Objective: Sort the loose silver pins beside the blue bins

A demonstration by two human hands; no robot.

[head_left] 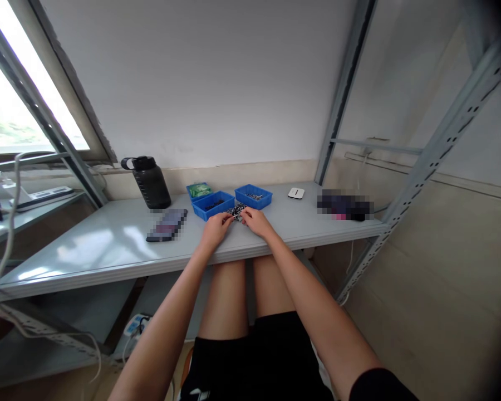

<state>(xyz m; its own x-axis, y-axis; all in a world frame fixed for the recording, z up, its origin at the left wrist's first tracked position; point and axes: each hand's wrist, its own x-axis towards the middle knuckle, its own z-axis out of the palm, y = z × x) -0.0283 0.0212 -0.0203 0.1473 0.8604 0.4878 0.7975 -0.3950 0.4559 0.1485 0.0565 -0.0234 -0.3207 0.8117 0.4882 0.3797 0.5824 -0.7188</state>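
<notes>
The left hand and the right hand meet almost at a pile of small black and silvery parts, one at each side of it. Their fingers are bent inward, with thumbs near the fingertips; whether they pinch some part between them I cannot tell, because it is too small. The pile lies on the grey table, and all places here are told from it.

Just beside the pile, behind and to its left, stands an open blue bin with dark small pieces inside. Behind it and somewhat to the right is a second blue bin, which contains silvery pieces. Farther behind to the left, a green packet rests in another blue container.

Well to the left of the pile there is a flat phone-like object – blurred – and beyond it a black bottle with a loop on its cap, upright. To the right of the pile lies a small white square object; farther right, a dark bundle – also blurred.
</notes>
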